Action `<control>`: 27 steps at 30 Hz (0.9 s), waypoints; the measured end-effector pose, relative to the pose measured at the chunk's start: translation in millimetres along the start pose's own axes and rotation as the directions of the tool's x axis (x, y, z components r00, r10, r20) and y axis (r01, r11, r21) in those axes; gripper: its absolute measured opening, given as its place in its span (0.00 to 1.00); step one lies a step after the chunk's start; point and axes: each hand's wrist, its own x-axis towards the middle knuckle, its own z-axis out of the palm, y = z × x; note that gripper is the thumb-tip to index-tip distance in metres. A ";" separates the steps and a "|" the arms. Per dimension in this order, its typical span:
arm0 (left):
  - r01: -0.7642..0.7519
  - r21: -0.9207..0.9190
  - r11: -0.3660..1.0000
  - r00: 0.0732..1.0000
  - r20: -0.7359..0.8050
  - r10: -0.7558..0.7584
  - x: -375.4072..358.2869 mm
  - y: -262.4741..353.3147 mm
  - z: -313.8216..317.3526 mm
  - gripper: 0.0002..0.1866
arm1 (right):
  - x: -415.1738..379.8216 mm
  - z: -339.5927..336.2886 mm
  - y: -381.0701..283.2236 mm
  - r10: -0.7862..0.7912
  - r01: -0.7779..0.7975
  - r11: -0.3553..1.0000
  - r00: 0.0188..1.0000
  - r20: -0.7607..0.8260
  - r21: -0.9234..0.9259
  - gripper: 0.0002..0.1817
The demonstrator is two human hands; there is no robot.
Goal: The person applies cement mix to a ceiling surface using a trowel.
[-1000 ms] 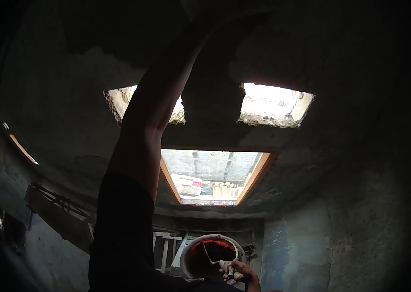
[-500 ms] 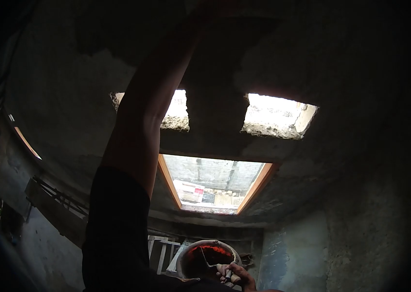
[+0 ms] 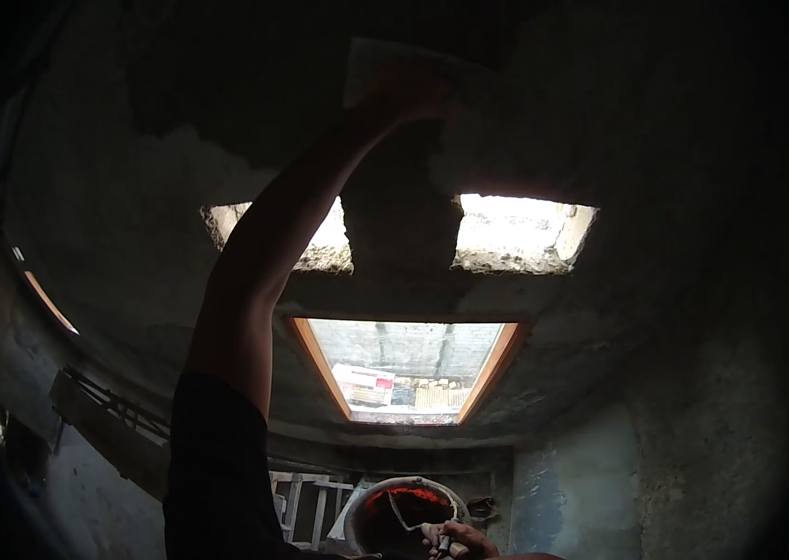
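My left hand point(image 3: 413, 91) is raised high on a long bare arm against the dark wall. It is dim there, but the fingers appear closed on a flat pale plate point(image 3: 368, 67), which lies against the surface. Low in the view, my right hand point(image 3: 471, 541) grips a trowel point(image 3: 400, 515) with a pale handle. The trowel's thin bent metal part reaches over the mouth of a round bucket point(image 3: 349, 525), whose inside glows red near the rim. A second handle seems to show beside the trowel's in the same hand.
Two rough-edged openings point(image 3: 523, 233) let in light, the left one partly behind my arm. Below them is a wood-framed window point(image 3: 492, 373). Pale wooden bars point(image 3: 293, 509) stand left of the bucket. A long board point(image 3: 110, 425) slants at the left.
My left hand and the flat plate have come into clearer view as the arm moved lower in the frame. The openings, window and bucket sit lower too. My right hand still holds the trowel.
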 end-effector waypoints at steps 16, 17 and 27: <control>0.155 -0.247 0.957 0.986 0.100 -0.134 3.1 61.3 20.3 0.29 | -14.4 1.5 36.8 -0.065 0.066 0.994 0.998 -0.017 0.090 0.19; 0.158 -0.249 0.955 0.985 0.104 -0.136 4.0 60.1 20.4 0.29 | -18.3 0.1 38.7 -0.062 0.064 0.994 0.998 -0.021 0.090 0.19; 0.426 -0.123 0.896 0.900 0.164 -0.405 93.0 13.4 -111.2 0.32 | -8.1 -17.2 0.7 -0.113 0.113 0.993 0.993 -0.017 0.040 0.19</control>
